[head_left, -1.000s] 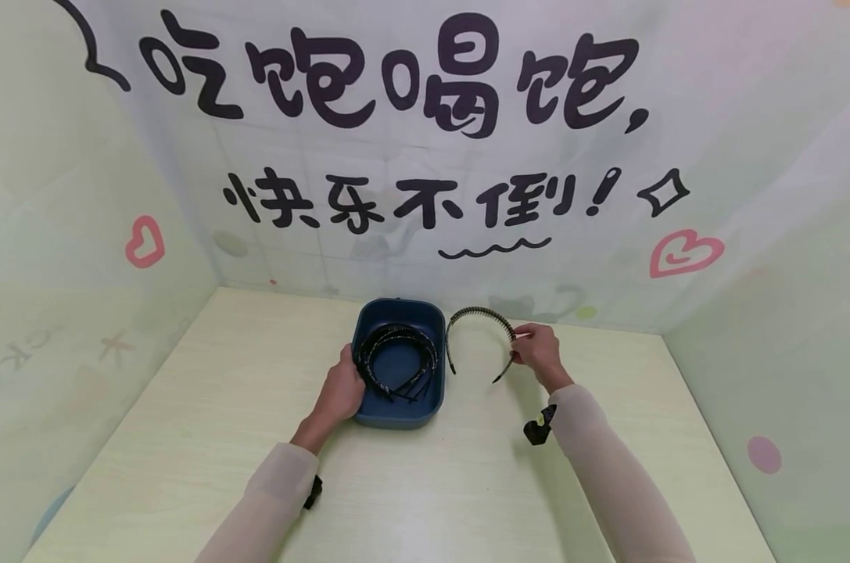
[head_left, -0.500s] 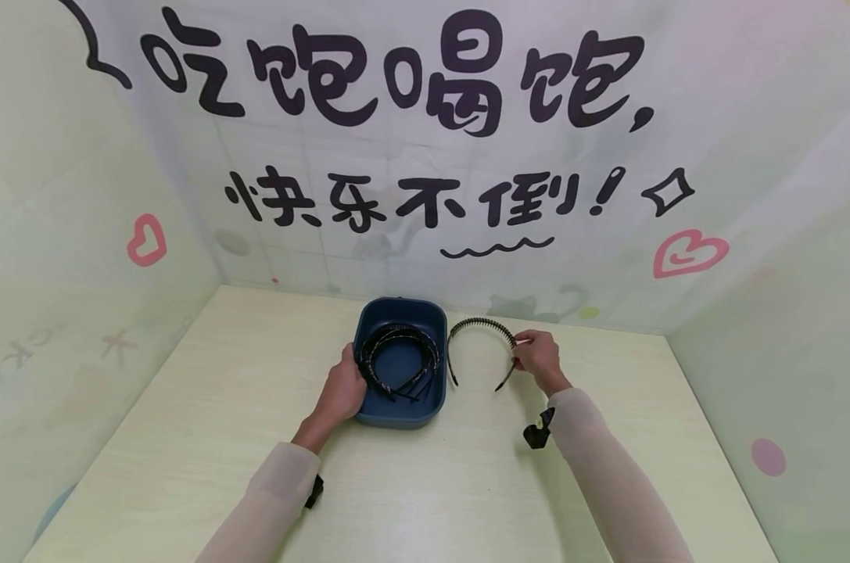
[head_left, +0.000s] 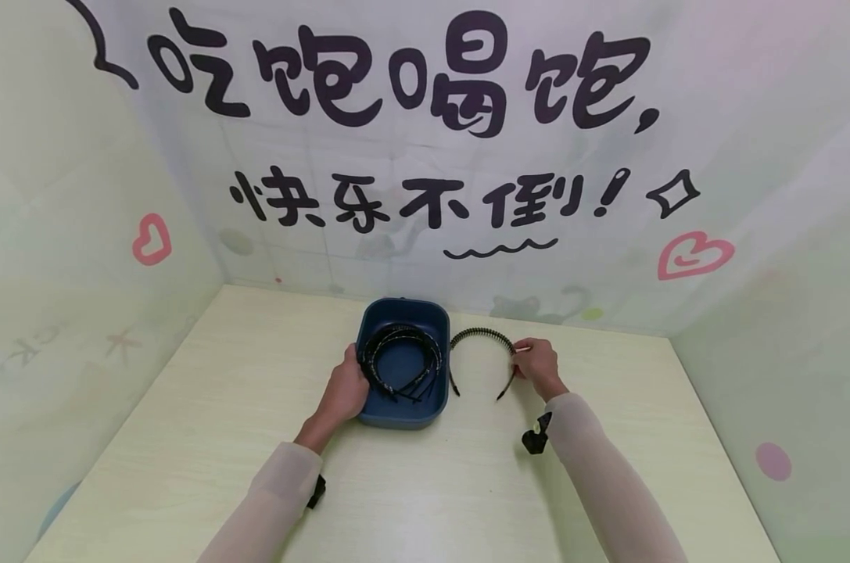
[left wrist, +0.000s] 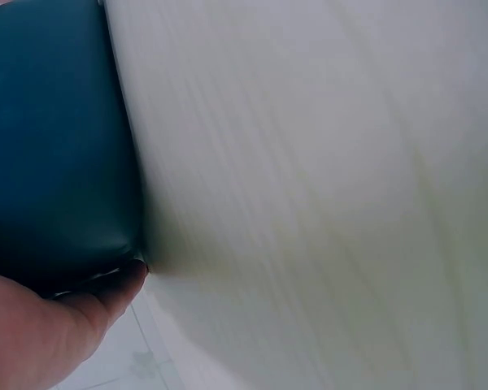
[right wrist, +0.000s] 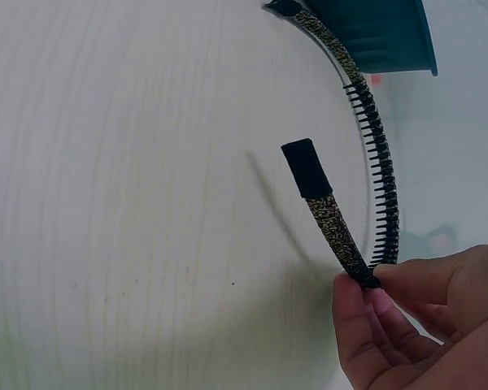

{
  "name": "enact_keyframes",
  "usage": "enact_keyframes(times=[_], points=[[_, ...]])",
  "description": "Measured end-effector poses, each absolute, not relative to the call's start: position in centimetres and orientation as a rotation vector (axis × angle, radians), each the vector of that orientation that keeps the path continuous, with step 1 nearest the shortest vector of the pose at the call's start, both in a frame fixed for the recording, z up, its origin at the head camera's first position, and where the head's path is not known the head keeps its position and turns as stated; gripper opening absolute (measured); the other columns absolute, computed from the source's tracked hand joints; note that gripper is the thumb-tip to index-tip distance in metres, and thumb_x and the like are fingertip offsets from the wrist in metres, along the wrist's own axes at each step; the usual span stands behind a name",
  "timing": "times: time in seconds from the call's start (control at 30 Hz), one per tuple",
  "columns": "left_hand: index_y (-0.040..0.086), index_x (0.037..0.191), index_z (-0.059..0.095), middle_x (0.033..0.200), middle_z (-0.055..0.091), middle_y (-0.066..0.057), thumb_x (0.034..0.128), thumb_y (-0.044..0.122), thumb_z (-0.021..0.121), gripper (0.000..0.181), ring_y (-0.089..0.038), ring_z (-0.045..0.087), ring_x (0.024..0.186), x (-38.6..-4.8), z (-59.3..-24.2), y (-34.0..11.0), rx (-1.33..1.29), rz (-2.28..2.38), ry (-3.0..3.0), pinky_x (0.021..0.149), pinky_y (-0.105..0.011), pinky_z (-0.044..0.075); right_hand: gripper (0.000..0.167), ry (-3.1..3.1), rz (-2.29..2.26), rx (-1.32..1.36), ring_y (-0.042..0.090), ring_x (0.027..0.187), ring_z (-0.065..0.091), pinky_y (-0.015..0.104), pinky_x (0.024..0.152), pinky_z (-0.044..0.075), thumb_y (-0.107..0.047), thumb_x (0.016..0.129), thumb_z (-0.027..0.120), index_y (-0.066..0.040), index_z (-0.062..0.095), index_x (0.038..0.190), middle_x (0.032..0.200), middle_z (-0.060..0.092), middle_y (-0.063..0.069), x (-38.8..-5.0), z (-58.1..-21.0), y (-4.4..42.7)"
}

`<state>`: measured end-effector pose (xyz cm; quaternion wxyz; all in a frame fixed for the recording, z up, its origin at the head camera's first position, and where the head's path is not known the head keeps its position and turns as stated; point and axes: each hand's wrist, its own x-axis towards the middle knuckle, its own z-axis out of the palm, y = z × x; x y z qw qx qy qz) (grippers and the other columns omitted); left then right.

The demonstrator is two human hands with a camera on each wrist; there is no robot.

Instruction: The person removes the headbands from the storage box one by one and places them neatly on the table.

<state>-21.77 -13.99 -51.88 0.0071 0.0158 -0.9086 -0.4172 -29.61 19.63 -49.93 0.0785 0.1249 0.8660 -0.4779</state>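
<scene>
A dark blue plastic bin [head_left: 400,421] stands near the back wall with several black headbands [head_left: 389,387] lying inside it. My left hand [head_left: 345,385] grips its left side. The left wrist view has that hand [left wrist: 45,329] against the outer wall of the bin [left wrist: 61,146]; some fingers are hidden. To the right of the bin, a toothed headband [head_left: 482,332] is pinched at its right arm by my right hand [head_left: 539,366]. Seen from the right wrist, thumb and fingertips hold this headband [right wrist: 382,171], black and gold speckled with black tips and comb teeth along its inner curve.
The pale wood-grain table [head_left: 425,500] runs up to a white printed fabric backdrop [head_left: 368,258]. Fabric side panels [head_left: 762,367] border it left and right. Black wrist cameras [head_left: 535,435] sit on both sleeves.
The toothed headband in my right hand has come down and toward me, from slightly raised to lower beside the bin. My left hand stays on the bin. The view shifts slightly.
</scene>
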Motion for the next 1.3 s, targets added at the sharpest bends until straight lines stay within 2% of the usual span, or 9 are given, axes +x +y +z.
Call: enact_keyframes(times=[0.23, 0.5, 0.9, 1.3], points=[[-0.007, 0.147, 0.026, 0.11, 0.065, -0.03, 0.0986, 0.003, 0.035, 0.05, -0.041, 0.064, 0.105, -21.8, -51.9, -13.9, 0.053, -1.295, -2.838, 0.086, -0.052, 0.05, 0.033, 2.517, -1.485, 0.384, 0.014, 0.064, 0.062, 0.031, 0.06, 0.056, -0.001, 0.091, 0.06, 0.006, 0.063, 0.123, 0.104, 0.07, 0.024, -29.5, -50.1, 20.0], [-0.007, 0.146, 0.028, 0.106, 0.065, -0.029, 0.0993, 0.003, 0.035, 0.048, -0.039, 0.065, 0.1, -21.7, -52.0, -13.9, 0.058, -1.289, -2.837, 0.083, -0.051, 0.05, 0.033, 2.504, -1.499, 0.376, 0.014, 0.065, 0.062, 0.032, 0.061, 0.056, -0.002, 0.092, 0.059, 0.006, 0.062, 0.123, 0.107, 0.069, 0.024, -29.3, -50.2, 20.0], [-0.005, 0.146, 0.029, 0.109, 0.065, -0.029, 0.1007, 0.005, 0.034, 0.047, -0.038, 0.066, 0.099, -21.9, -52.2, -13.9, 0.059, -1.297, -2.824, 0.082, -0.05, 0.05, 0.028, 2.548, -1.46, 0.402, 0.016, 0.071, 0.065, 0.03, 0.061, 0.055, -0.003, 0.091, 0.062, 0.006, 0.066, 0.117, 0.109, 0.069, 0.022, -29.2, -49.8, 19.9], [-0.005, 0.146, 0.029, 0.108, 0.066, -0.029, 0.099, 0.004, 0.035, 0.048, -0.038, 0.066, 0.098, -21.9, -52.1, -14.0, 0.063, -1.294, -2.831, 0.082, -0.051, 0.05, 0.03, 2.698, -1.386, 0.373, 0.027, 0.082, 0.065, 0.03, 0.064, 0.048, -0.009, 0.093, 0.057, 0.003, 0.067, 0.119, 0.113, 0.067, 0.022, -29.2, -48.9, 19.1]])
